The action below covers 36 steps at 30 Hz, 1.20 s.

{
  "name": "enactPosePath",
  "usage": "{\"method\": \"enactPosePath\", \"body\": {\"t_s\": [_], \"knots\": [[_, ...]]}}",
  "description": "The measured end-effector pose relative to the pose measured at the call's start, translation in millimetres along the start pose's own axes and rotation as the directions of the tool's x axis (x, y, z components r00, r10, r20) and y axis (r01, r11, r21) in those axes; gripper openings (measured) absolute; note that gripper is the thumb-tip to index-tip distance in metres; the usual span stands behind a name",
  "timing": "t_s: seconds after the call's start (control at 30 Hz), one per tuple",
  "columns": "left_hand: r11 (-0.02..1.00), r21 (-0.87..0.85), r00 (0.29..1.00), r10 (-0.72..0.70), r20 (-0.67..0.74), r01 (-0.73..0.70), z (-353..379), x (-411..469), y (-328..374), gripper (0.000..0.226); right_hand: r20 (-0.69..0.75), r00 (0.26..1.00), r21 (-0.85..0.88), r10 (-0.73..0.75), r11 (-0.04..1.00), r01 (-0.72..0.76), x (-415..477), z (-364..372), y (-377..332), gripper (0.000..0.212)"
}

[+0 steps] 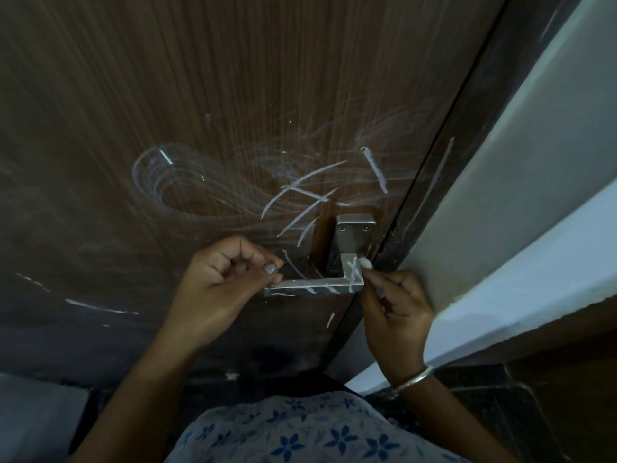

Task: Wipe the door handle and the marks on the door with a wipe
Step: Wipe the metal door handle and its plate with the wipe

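Two hands at a chalk-marked door handle (320, 285)
Left hand (220, 279) curled, fingers pressed together; right hand (394, 305) pinching white chalk (365, 263)

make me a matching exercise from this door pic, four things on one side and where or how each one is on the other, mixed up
Things:
1. left hand
2. right hand
3. handle
4. bangle

Descriptions:
A. silver lever streaked with white lines
B. on the right wrist
C. pinches a small white piece at the handle's corner
D. fingers curled, thumb at the lever's free end

Pairs: 1-D, 2-C, 3-A, 4-B
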<state>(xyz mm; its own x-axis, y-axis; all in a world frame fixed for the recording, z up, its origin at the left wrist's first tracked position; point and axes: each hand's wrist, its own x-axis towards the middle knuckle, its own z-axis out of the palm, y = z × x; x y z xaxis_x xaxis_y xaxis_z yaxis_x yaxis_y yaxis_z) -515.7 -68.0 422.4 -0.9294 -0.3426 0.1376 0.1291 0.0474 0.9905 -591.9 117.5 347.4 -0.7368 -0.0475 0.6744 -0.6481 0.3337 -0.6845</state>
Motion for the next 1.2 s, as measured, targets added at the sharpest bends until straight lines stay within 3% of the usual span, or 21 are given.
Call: {"method": "enactPosePath", "body": {"t_s": [0.27,0.63,0.9,1.0,1.2], "knots": [[1.000,0.023,1.000,0.008,0.007,-0.008,-1,-1,-2,0.015,0.004,1.000,0.005,-0.030,1.000,0.030,5,-2,-2,0.021],[0.998,-0.055,1.000,0.017,-0.010,-0.017,1,-6,-9,0.012,-0.038,0.967,0.180,0.252,0.954,-0.241,-9,8,-2,0.033],[0.993,-0.113,0.998,0.029,-0.047,-0.034,2,-7,-15,0.008,0.010,0.873,0.357,0.487,0.814,-0.458,-8,15,-3,0.027],[0.991,-0.126,0.998,0.029,-0.053,-0.036,3,-7,-17,0.009,0.040,0.845,0.359,0.534,0.781,-0.511,-11,20,-3,0.043],[0.990,-0.136,0.998,0.024,-0.062,-0.033,4,-8,-20,0.011,0.157,0.705,0.467,0.691,0.577,-0.670,-17,35,-20,0.043]]}}
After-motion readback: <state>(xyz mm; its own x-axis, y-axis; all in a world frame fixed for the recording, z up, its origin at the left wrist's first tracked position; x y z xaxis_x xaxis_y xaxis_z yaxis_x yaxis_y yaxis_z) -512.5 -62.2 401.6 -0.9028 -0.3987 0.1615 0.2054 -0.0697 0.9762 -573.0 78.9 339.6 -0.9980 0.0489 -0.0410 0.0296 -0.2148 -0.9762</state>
